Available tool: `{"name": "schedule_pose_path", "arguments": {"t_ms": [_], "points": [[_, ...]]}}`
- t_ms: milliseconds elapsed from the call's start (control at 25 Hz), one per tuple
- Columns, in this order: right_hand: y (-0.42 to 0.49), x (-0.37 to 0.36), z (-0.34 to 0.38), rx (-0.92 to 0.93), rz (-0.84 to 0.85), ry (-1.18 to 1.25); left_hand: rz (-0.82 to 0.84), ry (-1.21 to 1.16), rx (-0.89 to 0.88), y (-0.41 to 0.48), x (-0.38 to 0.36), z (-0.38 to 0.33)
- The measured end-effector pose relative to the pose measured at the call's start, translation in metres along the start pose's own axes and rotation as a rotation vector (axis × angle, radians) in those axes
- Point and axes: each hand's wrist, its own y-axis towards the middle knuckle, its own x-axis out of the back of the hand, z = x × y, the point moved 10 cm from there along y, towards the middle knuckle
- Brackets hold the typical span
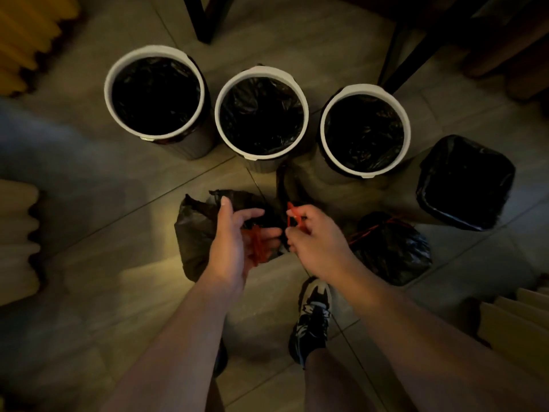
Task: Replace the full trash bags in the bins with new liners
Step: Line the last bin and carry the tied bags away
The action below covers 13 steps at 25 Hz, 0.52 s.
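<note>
Three round white-rimmed bins stand in a row on the tiled floor, left (110, 93), middle (221, 126), right (326, 144), each lined with a black bag. A square bin (424, 200) with a black liner stands at the right. In front of them a full black trash bag (193, 233) lies on the floor under my hands. My left hand (234, 248) has the bag's red drawstring (256, 245) looped over its loosely spread fingers. My right hand (318, 242) pinches the other red drawstring loop (292, 217). A second tied black bag (392, 251) lies to the right.
Dark table or chair legs (205, 19) stand behind the bins. Ribbed yellow and beige furniture (17, 239) flanks the left side, and cardboard-like steps (517, 319) sit at the lower right. My shoe (312, 319) is planted below the bags.
</note>
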Motion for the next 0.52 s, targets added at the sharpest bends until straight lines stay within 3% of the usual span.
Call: {"name": "schedule_pose_path", "arguments": {"t_ms": [200,440,520], "points": [[-0.032,-0.04,0.022,0.164,0.078,-0.196,0.043,-0.063,0.077,0.002,-0.013,0.008],[-0.079,-0.014,0.035,0.546,-0.289,-0.281,0.055,-0.259,0.111,0.011,-0.035,0.015],[-0.082,0.006,0.006,0.532,-0.34,-0.231,0.057,-0.246,0.078,0.016,-0.045,0.013]]}}
